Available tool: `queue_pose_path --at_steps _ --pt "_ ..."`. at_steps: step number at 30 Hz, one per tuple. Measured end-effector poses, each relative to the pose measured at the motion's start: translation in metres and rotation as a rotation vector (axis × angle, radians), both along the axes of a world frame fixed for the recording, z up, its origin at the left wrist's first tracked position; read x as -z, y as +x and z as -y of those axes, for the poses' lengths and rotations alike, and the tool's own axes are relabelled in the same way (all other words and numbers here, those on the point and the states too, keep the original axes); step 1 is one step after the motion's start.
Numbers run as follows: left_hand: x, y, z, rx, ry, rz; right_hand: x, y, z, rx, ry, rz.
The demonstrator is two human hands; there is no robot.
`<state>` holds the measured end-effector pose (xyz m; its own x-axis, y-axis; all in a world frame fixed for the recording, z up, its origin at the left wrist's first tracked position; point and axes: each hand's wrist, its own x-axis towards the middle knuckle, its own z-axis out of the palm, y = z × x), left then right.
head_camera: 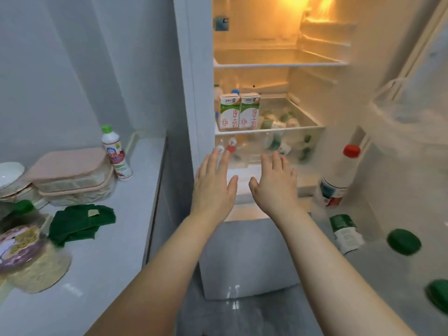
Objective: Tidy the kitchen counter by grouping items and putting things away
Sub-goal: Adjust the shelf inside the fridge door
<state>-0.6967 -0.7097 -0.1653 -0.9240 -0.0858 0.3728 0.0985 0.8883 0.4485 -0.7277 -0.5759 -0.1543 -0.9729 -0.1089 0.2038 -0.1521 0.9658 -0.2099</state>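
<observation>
Presently both my hands are empty, fingers straight: left hand (214, 187) and right hand (275, 187) hover just before the clear fridge drawer (254, 151). The green-capped bottle (116, 154) stands upright on the table (109, 251), off left, nearer my left hand.

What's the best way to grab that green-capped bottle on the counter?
Wrap a hand round the middle of the bottle, coming from its right. It stands roughly upright and slim, so the body suits a curled hand. The pink-lidded boxes sit close on its left, and the right side looks open.
</observation>
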Motion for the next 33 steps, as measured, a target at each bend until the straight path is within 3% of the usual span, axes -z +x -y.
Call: queue_pose_path --at_steps 4,17,21,29,33 --pt "0.001 -0.056 -0.026 0.190 0.038 -0.066 -0.008 -0.021 -0.022 0.108 -0.051 -0.008" --pt "-0.030 -0.212 -0.114 0.817 0.205 -0.240 -0.051 -0.075 -0.086 0.551 -0.012 -0.292" --pt "-0.044 -0.227 -0.140 1.004 0.282 -0.312 -0.066 -0.065 -0.085 0.542 -0.039 -0.455" --pt "-0.073 -0.224 -0.189 1.253 0.426 -0.503 -0.097 -0.049 -0.084 0.651 0.158 -0.734" --pt "-0.079 -0.212 -0.207 1.399 0.434 -0.571 -0.102 -0.034 -0.097 0.808 0.260 -0.735"
